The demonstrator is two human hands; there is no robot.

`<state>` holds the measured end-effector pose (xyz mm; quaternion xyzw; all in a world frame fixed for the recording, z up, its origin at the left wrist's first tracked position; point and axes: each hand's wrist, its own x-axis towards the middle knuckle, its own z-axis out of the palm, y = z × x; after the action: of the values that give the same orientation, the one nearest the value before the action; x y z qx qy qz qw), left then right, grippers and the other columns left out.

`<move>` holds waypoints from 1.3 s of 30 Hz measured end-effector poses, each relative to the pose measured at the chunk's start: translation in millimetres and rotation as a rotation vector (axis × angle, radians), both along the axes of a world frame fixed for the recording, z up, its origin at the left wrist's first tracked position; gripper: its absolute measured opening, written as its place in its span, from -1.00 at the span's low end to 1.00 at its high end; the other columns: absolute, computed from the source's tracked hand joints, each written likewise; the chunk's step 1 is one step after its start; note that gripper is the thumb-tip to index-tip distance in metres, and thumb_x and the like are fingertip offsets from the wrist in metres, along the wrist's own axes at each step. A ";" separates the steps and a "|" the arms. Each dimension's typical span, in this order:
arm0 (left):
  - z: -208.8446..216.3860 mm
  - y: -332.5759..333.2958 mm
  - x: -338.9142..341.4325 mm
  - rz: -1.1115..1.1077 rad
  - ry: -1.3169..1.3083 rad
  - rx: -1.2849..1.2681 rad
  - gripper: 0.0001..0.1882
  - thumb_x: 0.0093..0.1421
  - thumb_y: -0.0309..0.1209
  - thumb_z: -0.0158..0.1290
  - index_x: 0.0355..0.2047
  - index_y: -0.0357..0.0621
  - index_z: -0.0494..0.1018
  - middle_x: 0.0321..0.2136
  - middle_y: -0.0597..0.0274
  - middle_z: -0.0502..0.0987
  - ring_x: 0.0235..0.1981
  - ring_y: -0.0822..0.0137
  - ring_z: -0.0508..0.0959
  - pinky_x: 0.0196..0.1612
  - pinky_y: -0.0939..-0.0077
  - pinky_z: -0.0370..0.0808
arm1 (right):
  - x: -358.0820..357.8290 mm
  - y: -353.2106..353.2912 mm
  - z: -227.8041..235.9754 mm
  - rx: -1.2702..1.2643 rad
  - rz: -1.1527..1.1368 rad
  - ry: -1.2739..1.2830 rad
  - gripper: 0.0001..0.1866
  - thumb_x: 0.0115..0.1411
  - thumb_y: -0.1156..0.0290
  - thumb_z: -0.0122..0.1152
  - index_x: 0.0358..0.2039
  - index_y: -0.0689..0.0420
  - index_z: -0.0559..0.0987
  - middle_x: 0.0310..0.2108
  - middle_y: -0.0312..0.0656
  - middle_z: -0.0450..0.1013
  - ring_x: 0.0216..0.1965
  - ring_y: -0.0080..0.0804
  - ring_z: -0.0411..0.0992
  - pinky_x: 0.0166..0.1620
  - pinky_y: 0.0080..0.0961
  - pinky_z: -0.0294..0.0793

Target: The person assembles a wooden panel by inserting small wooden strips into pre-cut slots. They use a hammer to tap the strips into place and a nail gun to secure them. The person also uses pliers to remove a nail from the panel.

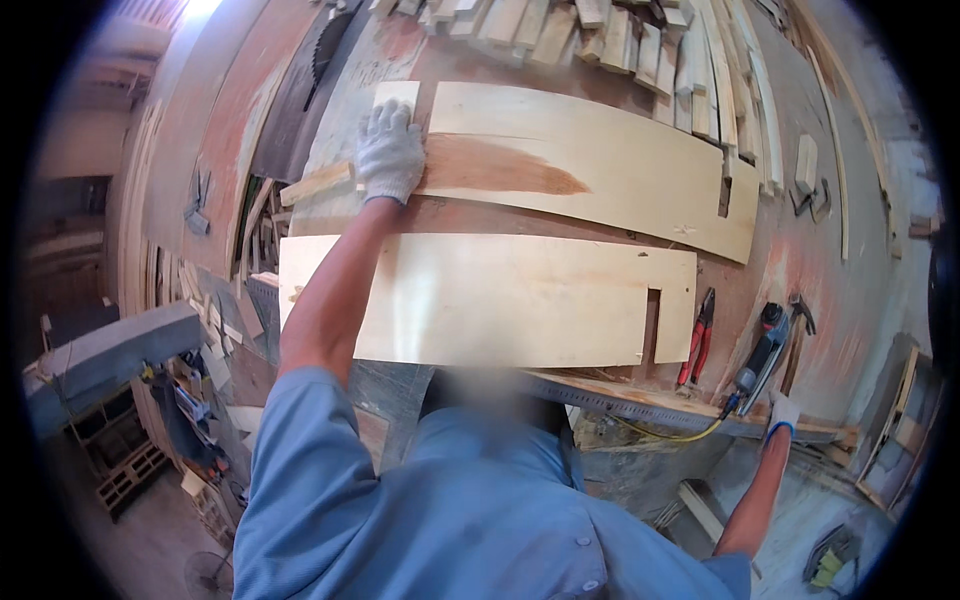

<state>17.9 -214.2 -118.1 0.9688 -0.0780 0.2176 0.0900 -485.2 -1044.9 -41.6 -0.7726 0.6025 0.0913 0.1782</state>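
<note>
On the worktop (815, 300), my open left hand (390, 152) should press the wood piece (398, 91) evenly; my right hand's (783, 411) grip, I can't tell.

2 pale slotted plywood panels (560, 290), red-handled pliers (697, 350), a brown-handled hammer (797, 335) and pale wooden strips (620, 45) are carried by a scuffed reddish-brown workbench (735, 275).
</note>
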 end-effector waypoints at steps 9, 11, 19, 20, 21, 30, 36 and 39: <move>-2.5 0.7 -2.5 0.025 -0.002 -0.011 -0.57 0.33 -0.23 0.10 0.16 -0.07 0.49 0.26 -0.01 0.48 0.33 -0.05 0.39 0.40 -0.03 0.23 | 172.5 222.9 111.5 0.527 0.152 -0.378 -0.58 0.27 0.22 0.39 -0.12 0.38 0.57 -0.38 -0.27 0.60 -0.36 -0.29 0.55 -0.17 -0.28 0.58; -1.7 -2.4 -0.1 0.021 -0.011 -0.019 -0.58 0.34 -0.22 0.10 0.15 -0.07 0.49 0.26 -0.02 0.48 0.34 -0.04 0.38 0.40 -0.05 0.23 | 238.2 293.1 107.9 0.292 0.443 -0.228 -0.60 0.23 0.24 0.39 -0.13 0.36 0.59 -0.44 -0.25 0.56 -0.41 -0.37 0.52 -0.22 -0.33 0.56; -7.4 3.8 -4.8 0.006 -0.011 -0.059 -0.60 0.34 -0.24 0.10 0.13 -0.11 0.49 0.25 -0.03 0.46 0.33 -0.09 0.37 0.38 -0.10 0.23 | 410.8 495.9 128.3 0.022 1.085 -0.637 -0.69 0.19 0.30 0.44 -0.10 0.16 0.68 -0.37 0.07 0.60 -0.36 -0.08 0.62 -0.22 -0.29 0.56; -7.3 7.3 -4.0 0.009 -0.026 -0.050 -0.60 0.34 -0.24 0.10 0.13 -0.11 0.49 0.25 -0.03 0.46 0.32 -0.10 0.38 0.38 -0.10 0.23 | 426.5 509.4 132.3 -0.023 1.146 -0.830 -0.69 0.18 0.34 0.47 -0.09 0.14 0.68 -0.39 0.07 0.57 -0.40 -0.06 0.60 -0.27 -0.32 0.55; -5.1 8.4 -4.5 0.006 -0.016 -0.060 -0.61 0.34 -0.25 0.10 0.12 -0.11 0.49 0.24 -0.04 0.46 0.31 -0.10 0.38 0.38 -0.10 0.23 | 439.7 524.7 139.2 -0.031 1.139 -0.898 -0.70 0.19 0.32 0.47 -0.09 0.11 0.68 -0.41 0.06 0.56 -0.41 -0.03 0.59 -0.29 -0.30 0.55; -2.9 1.0 7.8 -0.023 -0.044 -0.081 -0.62 0.34 -0.28 0.09 0.12 -0.12 0.46 0.24 -0.06 0.46 0.30 -0.13 0.38 0.40 -0.12 0.21 | 431.6 484.3 12.0 -0.159 1.247 -0.043 -0.74 0.27 0.13 0.23 -0.16 -0.02 0.66 -0.29 0.01 0.64 -0.20 0.17 0.61 -0.12 0.10 0.58; 1.5 6.6 -5.6 -0.015 0.032 -0.095 -0.62 0.38 -0.24 0.05 0.13 -0.11 0.46 0.25 -0.07 0.45 0.34 -0.18 0.35 0.42 -0.13 0.21 | 424.2 512.7 68.0 -0.064 1.147 -0.099 -0.75 0.28 0.13 0.23 -0.15 -0.02 0.64 -0.30 0.04 0.63 -0.19 0.18 0.60 -0.13 0.08 0.57; 1.7 5.3 -2.9 0.000 0.032 -0.039 -0.62 0.39 -0.23 0.04 0.13 -0.11 0.46 0.26 -0.09 0.45 0.33 -0.16 0.37 0.44 -0.09 0.21 | 416.6 516.1 43.4 -0.063 1.138 -0.304 -0.76 0.29 0.16 0.21 -0.17 0.01 0.64 -0.30 0.02 0.63 -0.22 0.17 0.61 -0.16 0.06 0.59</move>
<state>15.0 -208.9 -116.4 0.9701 -0.0725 0.2037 0.1099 -68.7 -528.8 1.8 -0.9837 0.0634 0.0428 0.1628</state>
